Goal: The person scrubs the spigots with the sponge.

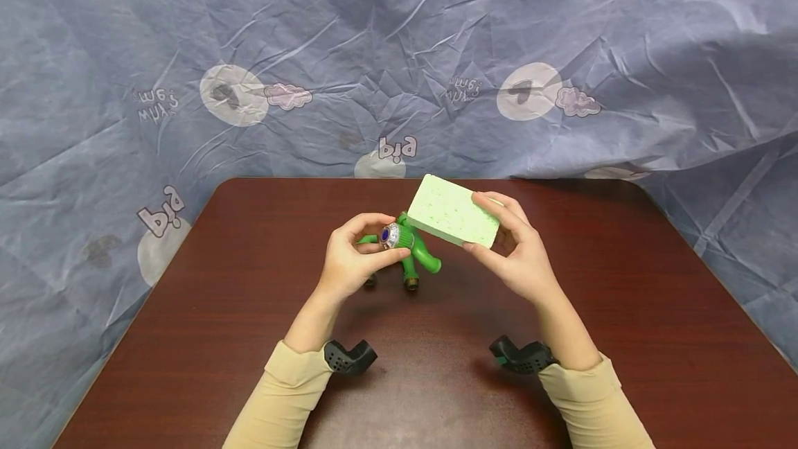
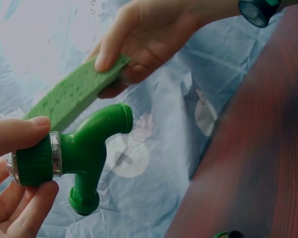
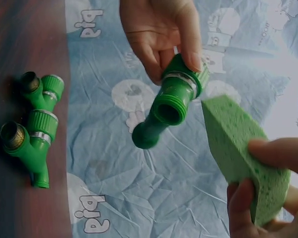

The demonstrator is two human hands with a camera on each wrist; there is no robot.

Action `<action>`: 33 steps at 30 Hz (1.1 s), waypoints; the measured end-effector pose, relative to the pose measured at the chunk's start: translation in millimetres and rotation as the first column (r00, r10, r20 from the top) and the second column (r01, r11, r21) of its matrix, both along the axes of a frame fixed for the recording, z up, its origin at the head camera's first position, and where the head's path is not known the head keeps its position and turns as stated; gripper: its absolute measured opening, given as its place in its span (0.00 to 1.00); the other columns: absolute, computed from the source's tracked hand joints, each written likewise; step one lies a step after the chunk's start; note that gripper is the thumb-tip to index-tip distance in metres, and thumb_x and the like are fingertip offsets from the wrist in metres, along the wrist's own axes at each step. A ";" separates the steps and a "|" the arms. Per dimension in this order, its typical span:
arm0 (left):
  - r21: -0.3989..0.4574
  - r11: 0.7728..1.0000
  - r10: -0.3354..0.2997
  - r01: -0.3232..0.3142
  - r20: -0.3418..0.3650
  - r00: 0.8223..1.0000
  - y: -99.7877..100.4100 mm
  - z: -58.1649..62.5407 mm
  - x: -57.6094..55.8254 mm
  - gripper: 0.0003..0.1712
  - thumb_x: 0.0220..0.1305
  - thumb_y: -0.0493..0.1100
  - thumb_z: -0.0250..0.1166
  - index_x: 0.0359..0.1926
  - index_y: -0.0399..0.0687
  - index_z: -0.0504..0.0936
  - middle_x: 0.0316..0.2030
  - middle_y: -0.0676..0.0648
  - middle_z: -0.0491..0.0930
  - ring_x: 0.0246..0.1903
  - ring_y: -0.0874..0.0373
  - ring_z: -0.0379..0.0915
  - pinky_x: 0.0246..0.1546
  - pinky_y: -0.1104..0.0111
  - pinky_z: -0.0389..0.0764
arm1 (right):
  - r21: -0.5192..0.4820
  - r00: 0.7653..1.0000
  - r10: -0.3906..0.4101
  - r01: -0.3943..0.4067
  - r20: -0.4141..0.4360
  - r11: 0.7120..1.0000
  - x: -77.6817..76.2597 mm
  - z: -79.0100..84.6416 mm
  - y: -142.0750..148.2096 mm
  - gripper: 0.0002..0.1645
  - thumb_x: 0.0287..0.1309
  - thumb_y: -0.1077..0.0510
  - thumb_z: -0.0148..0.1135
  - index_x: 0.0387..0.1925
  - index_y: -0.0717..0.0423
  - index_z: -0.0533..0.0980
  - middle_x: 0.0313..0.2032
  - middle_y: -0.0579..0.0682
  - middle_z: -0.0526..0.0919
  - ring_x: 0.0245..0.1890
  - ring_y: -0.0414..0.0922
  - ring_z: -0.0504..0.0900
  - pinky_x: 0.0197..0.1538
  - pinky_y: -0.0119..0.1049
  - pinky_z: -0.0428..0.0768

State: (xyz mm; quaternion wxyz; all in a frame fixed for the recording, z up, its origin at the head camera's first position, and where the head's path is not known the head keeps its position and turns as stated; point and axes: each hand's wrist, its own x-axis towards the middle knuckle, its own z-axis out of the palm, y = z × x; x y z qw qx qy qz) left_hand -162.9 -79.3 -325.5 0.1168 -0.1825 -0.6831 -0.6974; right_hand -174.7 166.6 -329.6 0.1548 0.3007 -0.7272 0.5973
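Note:
My left hand (image 1: 350,255) grips a green plastic tap (image 2: 87,153) by its ribbed knob, thumb on one side and fingers on the other. The tap is held up above the table, its curved spout pointing away from the palm. In my right hand (image 1: 517,248) is a light green sponge (image 1: 451,212), a thick rectangular block pinched at one end between thumb and fingers. The sponge's free end is close to the tap; in the right wrist view a gap shows between them. Two more green taps (image 3: 37,144) lie on the table beyond the left hand, partly hidden by it in the head view.
The dark reddish-brown table (image 1: 436,380) reaches back to a wrinkled blue-grey printed cloth (image 1: 349,40) hanging behind it. Black wrist-worn devices (image 1: 350,357) sit at both sleeve cuffs, above the table top.

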 end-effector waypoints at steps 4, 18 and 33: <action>0.023 1.000 0.009 -0.008 -0.017 1.000 -1.4 -4.8 -4.8 0.25 0.39 0.22 0.73 0.44 0.26 0.78 0.35 0.38 0.80 0.33 0.59 0.77 0.34 0.69 0.82 | 0.006 0.995 0.094 -0.094 -0.024 0.996 0.9 2.4 3.4 0.40 0.42 0.82 0.62 0.61 0.68 0.66 0.59 0.59 0.64 0.42 0.45 0.76 0.38 0.26 0.79; 0.042 0.984 -0.177 0.175 0.046 0.983 -12.5 -25.8 -19.4 0.30 0.41 0.22 0.71 0.51 0.34 0.79 0.42 0.42 0.80 0.40 0.55 0.77 0.37 0.66 0.82 | 0.024 0.993 0.119 -0.120 0.012 0.993 -0.2 -3.4 -3.4 0.40 0.43 0.82 0.62 0.61 0.68 0.66 0.59 0.59 0.63 0.40 0.45 0.77 0.35 0.28 0.81; -0.054 0.996 -0.065 0.071 0.093 0.993 -14.0 -25.0 -18.3 0.25 0.39 0.29 0.76 0.43 0.40 0.81 0.40 0.46 0.81 0.34 0.52 0.80 0.32 0.66 0.82 | -0.001 0.990 0.137 -0.137 -0.038 0.991 2.9 0.1 -4.6 0.40 0.40 0.83 0.63 0.60 0.71 0.66 0.59 0.60 0.64 0.44 0.46 0.76 0.39 0.29 0.80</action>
